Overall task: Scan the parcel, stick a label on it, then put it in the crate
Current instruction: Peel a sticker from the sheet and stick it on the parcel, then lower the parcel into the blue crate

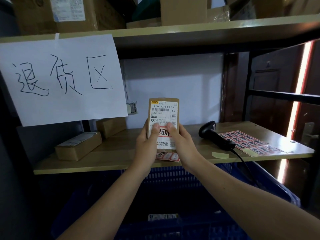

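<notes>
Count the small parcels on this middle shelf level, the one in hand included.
3. One parcel is held upright by the left hand and right hand; a flat box lies at the shelf's left; another box sits behind it, below the paper sign, which may hide more.

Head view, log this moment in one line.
step: labelling | both thumbs press red-and-white sticker onto brown cardboard parcel | black scanner idle

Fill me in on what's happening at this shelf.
A person holds a small brown parcel upright in both hands, left hand and right hand, thumbs pressing a red-bordered sticker onto its shipping label. The barcode scanner lies on the wooden shelf to the right, beside a sheet of red stickers. The blue crate waits below; the parcel isn't in it yet.
</notes>
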Motion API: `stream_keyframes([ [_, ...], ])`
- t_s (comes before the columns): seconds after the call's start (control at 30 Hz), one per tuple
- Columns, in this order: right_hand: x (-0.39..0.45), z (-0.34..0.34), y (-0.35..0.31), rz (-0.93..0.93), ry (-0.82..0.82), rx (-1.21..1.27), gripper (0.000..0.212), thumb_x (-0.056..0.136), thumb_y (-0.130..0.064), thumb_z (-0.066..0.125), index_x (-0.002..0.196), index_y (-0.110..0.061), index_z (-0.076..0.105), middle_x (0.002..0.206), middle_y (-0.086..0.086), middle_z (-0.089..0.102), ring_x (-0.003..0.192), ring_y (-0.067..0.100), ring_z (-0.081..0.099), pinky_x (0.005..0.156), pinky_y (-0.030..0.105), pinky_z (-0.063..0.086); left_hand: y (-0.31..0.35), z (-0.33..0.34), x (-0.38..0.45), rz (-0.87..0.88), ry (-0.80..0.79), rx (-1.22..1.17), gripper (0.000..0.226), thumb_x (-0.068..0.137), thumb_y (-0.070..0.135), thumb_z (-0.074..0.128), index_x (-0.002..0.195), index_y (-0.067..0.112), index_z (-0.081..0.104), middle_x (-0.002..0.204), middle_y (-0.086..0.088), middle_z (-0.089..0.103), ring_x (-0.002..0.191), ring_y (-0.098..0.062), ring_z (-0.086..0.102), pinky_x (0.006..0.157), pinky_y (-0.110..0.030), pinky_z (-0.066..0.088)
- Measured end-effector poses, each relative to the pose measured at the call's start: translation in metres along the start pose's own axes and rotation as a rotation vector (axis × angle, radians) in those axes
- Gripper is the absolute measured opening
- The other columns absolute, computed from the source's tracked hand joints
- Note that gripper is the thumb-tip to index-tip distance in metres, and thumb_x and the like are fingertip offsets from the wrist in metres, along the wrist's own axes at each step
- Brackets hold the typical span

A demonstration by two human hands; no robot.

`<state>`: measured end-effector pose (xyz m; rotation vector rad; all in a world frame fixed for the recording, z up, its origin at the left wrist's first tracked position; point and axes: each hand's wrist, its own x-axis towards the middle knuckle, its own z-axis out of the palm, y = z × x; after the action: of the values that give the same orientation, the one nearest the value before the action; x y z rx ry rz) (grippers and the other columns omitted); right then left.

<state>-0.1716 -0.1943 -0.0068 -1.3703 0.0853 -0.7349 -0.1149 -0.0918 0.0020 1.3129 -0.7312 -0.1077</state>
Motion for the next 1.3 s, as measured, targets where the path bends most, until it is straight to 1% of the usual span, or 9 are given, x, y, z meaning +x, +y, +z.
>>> stream_keyframes([
  [0.27, -0.003, 0.0, -0.003, -0.092, 0.007, -0.143, 0.042, 0.1, -0.044, 0.046, 0.134, -0.021, 0.056, 0.119, -0.001, 0.074, 0.107, 0.013, 0.072, 0.095, 0.035, 0.057, 0.0, 0.007, 0.004, 0.049, 0.012, 0.051, 0.048, 0.097, 0.046, 0.039, 0.144, 0.033, 0.038, 0.124, 0.006, 0.064, 0.099, -0.008, 0.067, 0.083, -0.03, 0.057],
  [0.37, -0.007, -0.001, -0.003, -0.17, -0.036, -0.171, 0.043, 0.098, -0.029, 0.057, 0.14, -0.021, 0.048, 0.124, -0.008, 0.07, 0.114, 0.005, 0.068, 0.091, 0.021, 0.054, 0.004, 0.009, 0.003, 0.09, -0.005, 0.081, 0.052, 0.094, 0.047, 0.044, 0.143, 0.032, 0.039, 0.124, 0.012, 0.061, 0.102, -0.001, 0.062, 0.08, -0.014, 0.053],
  [0.47, -0.006, -0.002, -0.003, -0.217, -0.049, -0.233, 0.043, 0.101, -0.03, 0.053, 0.142, -0.021, 0.044, 0.133, -0.006, 0.066, 0.121, 0.006, 0.063, 0.099, 0.024, 0.052, 0.006, 0.008, 0.001, 0.103, -0.02, 0.073, 0.039, 0.093, 0.043, 0.051, 0.131, 0.037, 0.048, 0.113, 0.023, 0.061, 0.093, 0.007, 0.063, 0.069, -0.007, 0.049],
  [0.6, -0.004, -0.005, 0.0, -0.217, -0.033, -0.209, 0.038, 0.105, -0.026, 0.045, 0.142, -0.019, 0.043, 0.134, -0.003, 0.064, 0.12, 0.009, 0.064, 0.099, 0.026, 0.053, 0.002, 0.009, 0.0, 0.115, -0.04, 0.018, 0.03, 0.097, 0.035, 0.048, 0.126, 0.039, 0.05, 0.114, 0.018, 0.065, 0.095, 0.0, 0.067, 0.074, -0.019, 0.055],
  [0.77, -0.006, -0.007, 0.002, -0.188, 0.013, -0.278, 0.041, 0.107, -0.03, 0.032, 0.146, -0.019, 0.039, 0.122, -0.01, 0.065, 0.105, -0.004, 0.067, 0.088, 0.017, 0.055, -0.006, 0.006, 0.0, 0.111, -0.071, 0.099, 0.046, 0.099, 0.036, 0.041, 0.144, 0.031, 0.035, 0.13, 0.005, 0.06, 0.103, -0.009, 0.066, 0.082, -0.029, 0.057],
  [0.93, -0.015, -0.02, 0.008, -0.125, 0.047, -0.26, 0.054, 0.104, -0.028, 0.043, 0.154, -0.025, 0.023, 0.121, -0.008, 0.067, 0.104, 0.006, 0.07, 0.086, 0.029, 0.059, 0.005, -0.019, 0.007, 0.021, -0.289, 0.224, 0.054, 0.098, 0.03, 0.046, 0.149, 0.034, 0.027, 0.133, 0.011, 0.056, 0.104, -0.003, 0.065, 0.081, -0.025, 0.056],
  [1.07, -0.022, -0.045, -0.007, -0.147, -0.002, -0.41, 0.101, 0.089, -0.023, 0.071, 0.158, -0.034, -0.001, 0.137, -0.024, 0.042, 0.104, -0.022, 0.056, 0.092, 0.021, 0.055, 0.026, -0.058, 0.018, -0.017, -0.531, 0.403, 0.069, 0.08, 0.024, 0.075, 0.141, 0.032, 0.044, 0.129, 0.01, 0.06, 0.112, -0.006, 0.061, 0.092, -0.035, 0.053],
  [1.23, -0.038, -0.058, -0.021, -0.079, -0.312, -0.773, 0.09, 0.07, -0.049, 0.082, 0.134, -0.072, 0.024, 0.131, -0.014, 0.063, 0.116, 0.007, 0.063, 0.101, 0.04, 0.053, 0.027, -0.076, 0.01, -0.135, -0.754, 0.564, 0.066, 0.075, 0.013, 0.081, 0.131, 0.029, 0.051, 0.118, 0.011, 0.066, 0.109, -0.004, 0.062, 0.092, -0.027, 0.051],
  [1.3, -0.045, -0.059, -0.022, -0.038, -0.46, -1.042, 0.088, 0.074, -0.054, 0.078, 0.143, -0.059, 0.024, 0.137, -0.01, 0.055, 0.117, 0.01, 0.059, 0.103, 0.039, 0.05, 0.014, -0.077, 0.004, -0.169, -0.822, 0.696, 0.069, 0.073, 0.023, 0.082, 0.132, 0.033, 0.049, 0.119, 0.013, 0.064, 0.107, -0.003, 0.062, 0.092, -0.029, 0.052],
])
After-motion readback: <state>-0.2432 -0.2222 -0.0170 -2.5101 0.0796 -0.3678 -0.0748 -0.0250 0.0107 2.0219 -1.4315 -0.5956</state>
